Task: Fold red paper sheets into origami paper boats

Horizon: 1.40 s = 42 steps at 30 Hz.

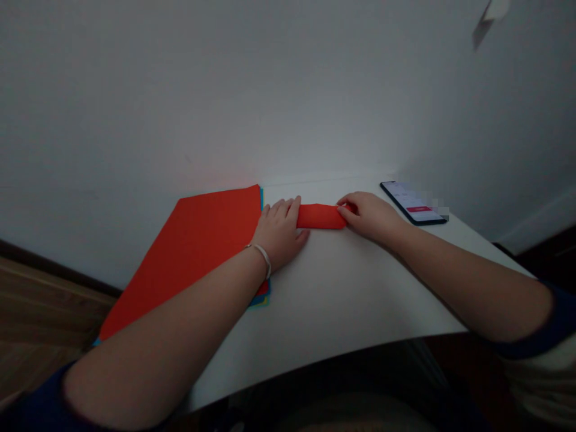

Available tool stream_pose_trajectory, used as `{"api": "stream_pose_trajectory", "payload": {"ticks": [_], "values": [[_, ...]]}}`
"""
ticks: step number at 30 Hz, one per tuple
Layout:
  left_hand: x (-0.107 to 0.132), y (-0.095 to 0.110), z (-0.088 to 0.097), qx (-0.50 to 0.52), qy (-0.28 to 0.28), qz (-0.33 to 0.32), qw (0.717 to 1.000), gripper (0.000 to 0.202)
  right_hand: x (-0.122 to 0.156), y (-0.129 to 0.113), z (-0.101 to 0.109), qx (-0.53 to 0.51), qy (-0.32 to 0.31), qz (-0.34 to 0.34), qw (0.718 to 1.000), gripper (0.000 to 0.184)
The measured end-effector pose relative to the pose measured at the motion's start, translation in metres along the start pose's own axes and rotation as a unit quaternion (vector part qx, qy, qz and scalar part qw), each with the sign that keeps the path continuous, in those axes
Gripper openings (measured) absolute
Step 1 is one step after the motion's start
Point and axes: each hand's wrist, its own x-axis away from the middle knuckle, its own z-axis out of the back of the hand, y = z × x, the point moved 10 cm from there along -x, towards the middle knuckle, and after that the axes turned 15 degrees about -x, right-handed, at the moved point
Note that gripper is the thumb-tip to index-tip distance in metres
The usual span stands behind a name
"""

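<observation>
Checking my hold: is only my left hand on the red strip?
No, the right hand also holds the red strip at its right end.

With the paper strip [318,216] on the table [351,288] as the clock's centre, the wall [288,90] stands at twelve, behind the table's far edge. The left hand [279,231] lies at nine, on the strip's end; the right hand [366,213] is at three, at the opposite end. Farther out, between eight and nine, lies the paper stack [207,234], the left forearm crossing over it. Beyond the right hand, around three, lies the phone [411,204].
</observation>
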Motion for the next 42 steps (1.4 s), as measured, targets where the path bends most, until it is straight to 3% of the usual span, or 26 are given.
{"api": "stream_pose_trajectory", "payload": {"ticks": [2,5,10,12,14,17,20,25,27,29,33,36,38,42], "values": [[-0.001,0.002,0.008,0.027,0.039,-0.024,0.999,0.068,-0.001,0.003,0.003,-0.115,0.025,-0.017,0.993,0.026],[0.000,0.006,0.020,0.052,0.093,-0.058,0.993,0.050,0.000,0.002,0.007,-0.269,0.050,-0.037,0.961,0.028],[0.000,0.003,0.027,0.051,0.121,-0.064,0.989,0.015,0.002,-0.003,-0.001,-0.481,0.011,-0.070,0.874,0.061],[0.000,0.002,0.027,0.068,0.137,-0.072,0.986,0.007,0.003,-0.003,-0.007,-0.515,-0.006,-0.075,0.854,0.067],[0.000,-0.001,0.029,0.104,0.165,-0.078,0.978,0.006,0.004,-0.002,-0.011,-0.510,-0.013,-0.064,0.858,0.058],[-0.002,-0.004,0.026,0.157,0.181,-0.091,0.967,0.008,0.003,-0.010,-0.017,-0.440,-0.047,-0.005,0.897,0.031],[-0.003,0.000,0.027,0.207,0.188,-0.120,0.952,0.012,0.003,-0.031,-0.024,-0.343,-0.096,0.103,0.929,0.043],[-0.003,-0.003,0.034,0.287,0.210,-0.110,0.928,0.013,0.005,-0.055,-0.027,-0.280,-0.098,0.214,0.931,0.044],[-0.004,-0.005,0.035,0.320,0.207,-0.095,0.920,0.013,0.006,-0.055,-0.020,-0.293,-0.068,0.203,0.932,0.065],[-0.006,-0.008,0.031,0.383,0.188,-0.076,0.901,0.015,0.010,-0.056,-0.016,-0.292,-0.057,0.182,0.937,0.074],[-0.010,-0.011,0.018,0.542,0.139,-0.029,0.828,0.023,0.018,-0.072,-0.006,-0.291,-0.047,0.190,0.937,0.047],[-0.009,-0.008,0.022,0.589,0.142,-0.025,0.795,0.034,0.018,-0.076,-0.001,-0.334,-0.018,0.175,0.926,0.056],[-0.007,-0.006,0.031,0.585,0.157,-0.030,0.795,0.035,0.015,-0.071,-0.002,-0.389,-0.003,0.145,0.910,0.056],[-0.002,-0.001,0.048,0.526,0.187,-0.031,0.829,0.025,0.008,-0.054,-0.009,-0.491,0.025,0.069,0.868,0.037]]}}
